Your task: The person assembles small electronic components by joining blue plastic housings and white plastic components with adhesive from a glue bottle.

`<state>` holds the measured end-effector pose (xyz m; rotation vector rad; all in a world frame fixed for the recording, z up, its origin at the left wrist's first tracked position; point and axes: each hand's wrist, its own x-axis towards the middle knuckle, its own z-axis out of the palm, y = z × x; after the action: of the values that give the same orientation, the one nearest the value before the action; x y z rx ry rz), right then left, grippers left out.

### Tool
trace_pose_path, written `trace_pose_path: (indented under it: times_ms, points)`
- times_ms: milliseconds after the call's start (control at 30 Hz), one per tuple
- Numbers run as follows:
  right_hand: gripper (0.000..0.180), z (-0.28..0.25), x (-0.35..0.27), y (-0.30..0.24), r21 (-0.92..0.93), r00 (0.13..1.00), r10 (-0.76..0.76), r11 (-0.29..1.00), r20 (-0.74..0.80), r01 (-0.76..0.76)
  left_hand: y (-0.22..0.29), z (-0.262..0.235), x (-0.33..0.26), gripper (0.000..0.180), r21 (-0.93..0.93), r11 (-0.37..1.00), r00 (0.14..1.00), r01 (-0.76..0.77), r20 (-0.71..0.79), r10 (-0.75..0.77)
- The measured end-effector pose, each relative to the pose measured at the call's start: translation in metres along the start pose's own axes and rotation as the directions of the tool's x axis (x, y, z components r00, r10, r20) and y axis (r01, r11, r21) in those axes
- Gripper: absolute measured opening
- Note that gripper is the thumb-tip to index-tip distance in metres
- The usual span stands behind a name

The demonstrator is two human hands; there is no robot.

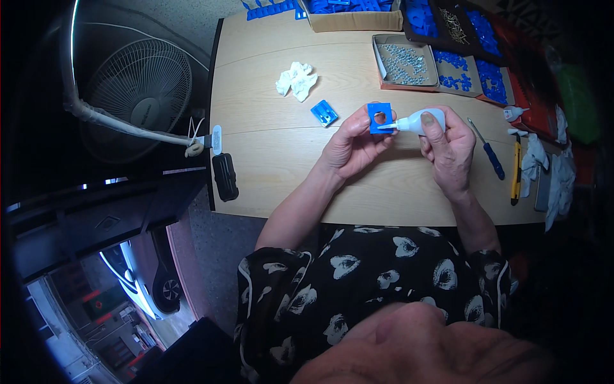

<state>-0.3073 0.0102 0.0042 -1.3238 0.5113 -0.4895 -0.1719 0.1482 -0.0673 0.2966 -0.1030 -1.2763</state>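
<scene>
- Left hand (pixel 350 146): fingers closing around a blue square plastic piece (pixel 380 118) with a round hole, and holding it up above the middle of the wooden table (pixel 275 173).
- Right hand (pixel 448 148): fingers wrapping around a small white squeeze bottle (pixel 422 120), thumb pressing on its body; the nozzle is pointing left and touching the right edge of the blue square piece.
- Second blue plastic piece (pixel 324 112): lying flat on the table, just left of the held piece and apart from both hands.
- Crumpled white tissue (pixel 296 80): sitting further back on the table, beyond the loose blue piece.
- Tray of small silver screws (pixel 405 62): resting at the far side, with boxes of blue parts (pixel 476 70) lying beside it to the right.
- Blue-handled screwdriver (pixel 489 153): lying right of the right hand, near a yellow utility knife (pixel 515 169) and white rags (pixel 559 176).
- White pedestal fan (pixel 137 89): standing off the table's left edge.
</scene>
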Motion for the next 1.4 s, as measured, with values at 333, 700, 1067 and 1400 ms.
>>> trace_pose_path:
  times_ms: [333,700,1067,1400]
  points:
    - [0.026,-0.016,0.000,0.006,0.076,1.000,-0.005,0.997,-0.026,0.007,0.001,0.001,-0.001,0.048,0.002,1.000,1.000,-0.003,-0.026,0.003]
    - [0.028,-0.015,0.002,0.009,0.028,0.999,0.008,1.000,-0.044,-0.007,0.000,0.000,0.001,0.045,0.056,0.998,0.998,0.002,-0.060,0.001]
    - [0.027,-0.020,0.002,0.008,0.108,0.998,0.055,0.993,-0.007,-0.054,0.000,-0.001,0.000,0.046,0.049,0.999,0.999,0.001,-0.052,0.002]
    - [0.031,-0.054,-0.002,0.012,0.332,0.999,0.020,0.943,-0.032,-0.008,0.001,-0.003,0.002,0.049,-0.037,0.999,1.000,-0.004,-0.020,0.004]
